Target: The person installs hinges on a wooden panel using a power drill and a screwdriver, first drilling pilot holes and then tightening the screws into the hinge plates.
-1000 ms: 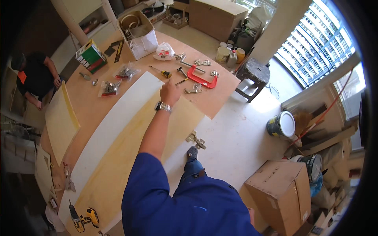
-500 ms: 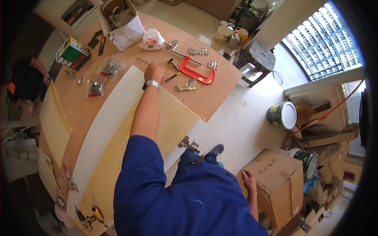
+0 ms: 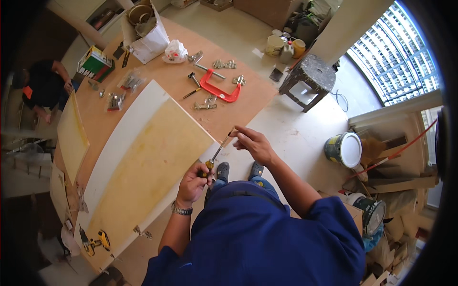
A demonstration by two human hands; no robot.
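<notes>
My left hand (image 3: 193, 183), with a metal watch on the wrist, is closed round the yellow-and-black handle of a screwdriver (image 3: 208, 165). The shaft slants up and to the right. At its far end my right hand (image 3: 254, 144) pinches the tip between thumb and forefinger; the other fingers are loosely curled. Both hands are in front of my body, just off the right edge of a curved white panel (image 3: 138, 107) with a yellowish face (image 3: 152, 157). A metal hinge (image 3: 142, 232) sits at the panel's near edge.
On the table (image 3: 191, 119) lie a red clamp (image 3: 220, 90), a hammer (image 3: 193, 78), loose hinges (image 3: 205, 104) and bagged hardware (image 3: 115, 101). A cordless drill (image 3: 94, 242) rests on the panel's near end. A stool (image 3: 310, 78) and paint bucket (image 3: 343, 149) stand right. Another person (image 3: 45, 86) crouches left.
My left hand has come back from the far part of the table with the screwdriver. My right hand has risen from beside the carton to the screwdriver's tip.
</notes>
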